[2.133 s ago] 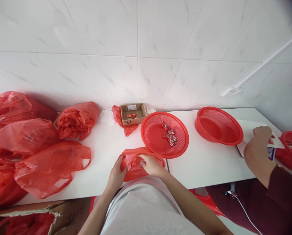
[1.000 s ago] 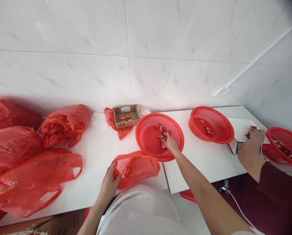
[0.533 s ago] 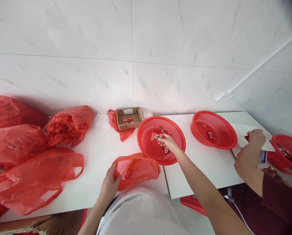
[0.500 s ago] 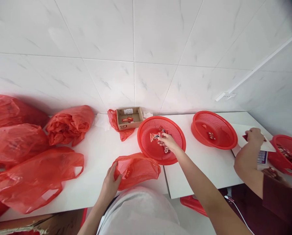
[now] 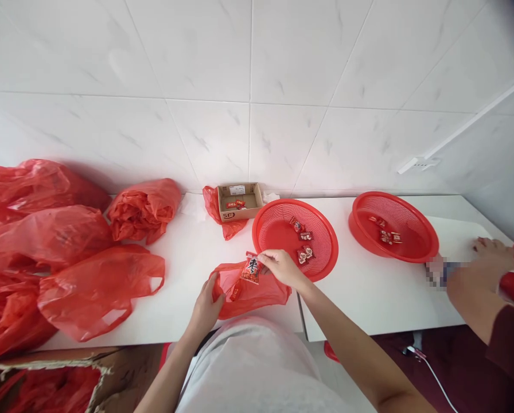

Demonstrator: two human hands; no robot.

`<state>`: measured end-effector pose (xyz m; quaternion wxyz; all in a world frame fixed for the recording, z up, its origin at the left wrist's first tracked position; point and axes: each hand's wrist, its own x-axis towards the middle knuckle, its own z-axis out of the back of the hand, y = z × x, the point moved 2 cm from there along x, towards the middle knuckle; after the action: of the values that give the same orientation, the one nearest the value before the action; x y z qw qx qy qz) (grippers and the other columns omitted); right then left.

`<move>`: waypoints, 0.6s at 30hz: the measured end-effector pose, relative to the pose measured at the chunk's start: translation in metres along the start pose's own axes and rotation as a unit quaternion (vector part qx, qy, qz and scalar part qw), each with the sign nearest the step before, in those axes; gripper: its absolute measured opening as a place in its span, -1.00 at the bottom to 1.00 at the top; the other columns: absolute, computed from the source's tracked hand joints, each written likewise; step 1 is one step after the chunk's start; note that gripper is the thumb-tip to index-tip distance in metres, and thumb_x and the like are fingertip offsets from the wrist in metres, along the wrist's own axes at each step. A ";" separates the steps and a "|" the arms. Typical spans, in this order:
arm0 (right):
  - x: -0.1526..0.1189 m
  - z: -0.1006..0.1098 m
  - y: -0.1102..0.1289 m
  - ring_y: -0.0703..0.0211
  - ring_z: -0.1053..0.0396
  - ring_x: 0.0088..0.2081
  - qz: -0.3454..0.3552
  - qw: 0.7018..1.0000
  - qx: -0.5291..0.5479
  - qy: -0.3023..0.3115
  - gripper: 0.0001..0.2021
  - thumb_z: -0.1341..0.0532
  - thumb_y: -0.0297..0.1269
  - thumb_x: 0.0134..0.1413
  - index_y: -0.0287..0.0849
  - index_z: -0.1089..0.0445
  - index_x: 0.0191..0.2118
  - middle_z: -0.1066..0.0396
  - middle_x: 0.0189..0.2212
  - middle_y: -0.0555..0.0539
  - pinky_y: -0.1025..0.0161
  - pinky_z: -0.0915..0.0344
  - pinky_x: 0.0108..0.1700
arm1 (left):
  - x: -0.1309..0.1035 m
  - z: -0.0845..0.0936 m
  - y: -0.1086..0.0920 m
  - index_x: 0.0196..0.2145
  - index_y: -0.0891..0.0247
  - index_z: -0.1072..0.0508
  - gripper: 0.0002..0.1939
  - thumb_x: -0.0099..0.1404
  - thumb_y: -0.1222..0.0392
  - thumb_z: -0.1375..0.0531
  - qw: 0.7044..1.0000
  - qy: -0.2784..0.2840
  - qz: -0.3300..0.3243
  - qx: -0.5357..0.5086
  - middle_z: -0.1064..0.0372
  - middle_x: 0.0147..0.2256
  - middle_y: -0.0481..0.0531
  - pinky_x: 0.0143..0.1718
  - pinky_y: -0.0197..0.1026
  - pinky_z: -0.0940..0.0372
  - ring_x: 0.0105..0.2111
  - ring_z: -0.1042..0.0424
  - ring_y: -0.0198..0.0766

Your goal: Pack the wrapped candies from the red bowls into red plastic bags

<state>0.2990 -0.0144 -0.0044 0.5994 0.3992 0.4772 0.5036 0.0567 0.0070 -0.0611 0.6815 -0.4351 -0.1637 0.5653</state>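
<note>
Head view: left hand point(image 5: 207, 300) grips red bag point(image 5: 263, 296), right hand point(image 5: 281, 267) pinches "枣" packet point(image 5: 250, 269); box point(image 5: 245, 214) reads "SF".

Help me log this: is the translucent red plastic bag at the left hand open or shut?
Open: the bag gapes, its edge in the left hand, with a small red packet showing inside.

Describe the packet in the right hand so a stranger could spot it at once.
On the white table, find the leftmost red basket. At its near-left edge, over the open red bag, the right hand holds the packet. Unlike the packets lying in the basket, it is held up and shows a large black character.
</note>
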 end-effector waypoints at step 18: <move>0.004 0.096 -0.123 -0.22 -0.30 0.07 -0.294 0.900 -0.278 -0.163 -0.32 -0.43 -0.40 -0.26 -0.24 -0.28 0.09 -0.18 0.14 -0.38 0.03 -0.21 0.03 | -0.004 0.004 -0.003 0.29 0.22 -0.11 -0.35 0.24 0.19 -0.06 1.000 0.005 -0.006 0.014 -0.10 0.25 0.21 0.20 -0.02 -0.10 0.22 -0.17 -0.07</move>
<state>0.4202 -0.0321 -0.1008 0.8762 0.1342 0.3092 0.3444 0.0548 0.0051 -0.0552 0.6917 -0.4273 -0.1548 0.5612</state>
